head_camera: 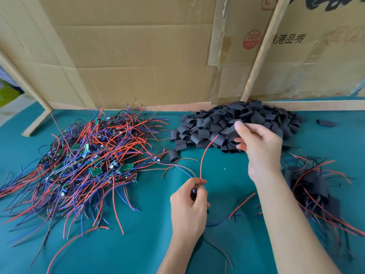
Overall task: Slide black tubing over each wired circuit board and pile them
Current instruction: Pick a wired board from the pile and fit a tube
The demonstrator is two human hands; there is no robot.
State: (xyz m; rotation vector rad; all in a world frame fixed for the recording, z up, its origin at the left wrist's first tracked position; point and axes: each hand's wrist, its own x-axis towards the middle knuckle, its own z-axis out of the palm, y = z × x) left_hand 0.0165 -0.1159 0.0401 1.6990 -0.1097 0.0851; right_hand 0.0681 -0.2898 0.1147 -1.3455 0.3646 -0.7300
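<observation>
Left hand point(189, 202) pinches a wired board point(194, 191); right hand point(258, 147) pinches a tube point(231, 129).
Red wire point(205, 157) arcs up from the board. Bare boards point(88, 155) heap left on green cloth point(138, 244), tubes point(237, 119) at back, sleeved boards point(316, 190) right.

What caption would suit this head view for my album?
Left hand grips a wired board while right hand pinches a black tube over the tube pile, on a green table.
</observation>
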